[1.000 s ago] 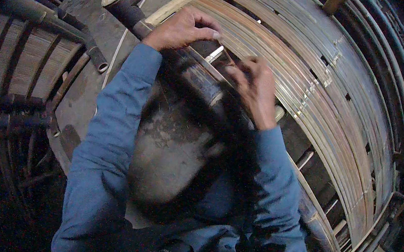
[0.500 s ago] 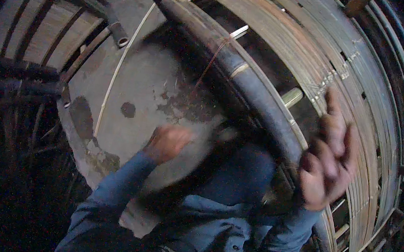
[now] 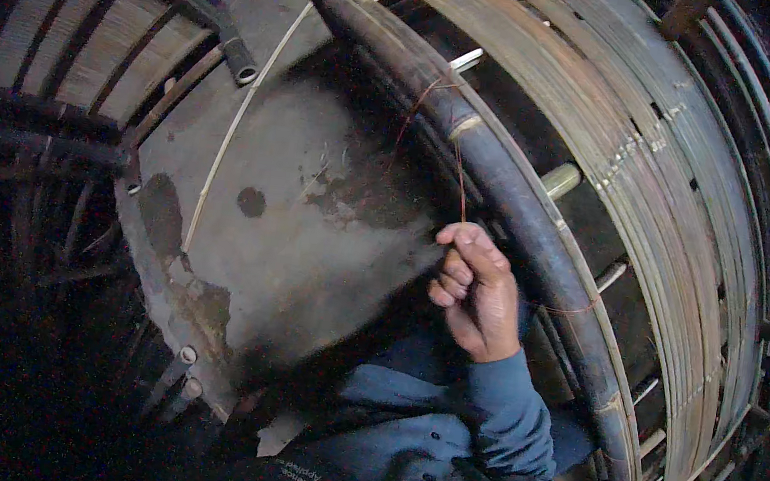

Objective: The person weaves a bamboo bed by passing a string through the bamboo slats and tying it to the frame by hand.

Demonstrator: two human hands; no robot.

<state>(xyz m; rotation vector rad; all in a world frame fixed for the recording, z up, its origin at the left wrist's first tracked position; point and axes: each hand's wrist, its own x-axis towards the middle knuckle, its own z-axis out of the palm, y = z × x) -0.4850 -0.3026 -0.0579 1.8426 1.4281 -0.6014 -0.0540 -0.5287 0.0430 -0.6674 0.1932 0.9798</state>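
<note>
My right hand [image 3: 483,294] is closed in a pinch at the near side of a thick dark bamboo pole [image 3: 497,173]. A thin reddish-brown wire [image 3: 462,192] runs taut from the pole to its fingertips. The pole edges a frame of flat bamboo slats [image 3: 556,70], with short pale crosspieces such as this round peg [image 3: 560,180] in the gap between. Another loop of thin wire [image 3: 420,102] hangs round the pole farther up. Lower down, a further thin strand [image 3: 572,309] goes round it. My left hand is out of view.
A long thin pale stick [image 3: 245,120] lies on the stained concrete floor [image 3: 295,154] at the left. Beyond it, another slatted bamboo piece [image 3: 96,27] stands at the upper left. Two cut bamboo ends [image 3: 189,354] poke up at the lower left, where it is dark.
My right hand has moved left from over the slats to the pole's near side and now pinches the wire, drawn out straight. My left hand has left the view.
</note>
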